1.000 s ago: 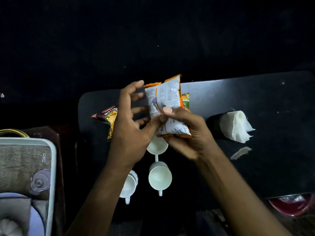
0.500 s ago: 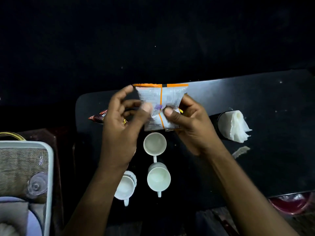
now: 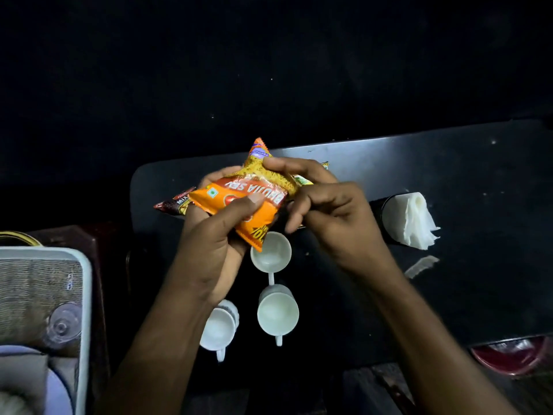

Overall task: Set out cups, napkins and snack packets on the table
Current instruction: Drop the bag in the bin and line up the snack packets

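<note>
A dim home room, it seems — a dark low table point(image 3: 449, 175) with white cups point(image 3: 278, 314), and a tray point(image 3: 86, 295) holding a glass at lower left.

Both bare forearms reach forward, hands close together; left hand point(image 3: 215, 235) pinches with thumb on top (fingers underneath), right hand point(image 3: 329, 214) curls downward.

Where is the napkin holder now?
In the head view, the napkin holder stands on the table, right of the right hand and the cups.
</note>
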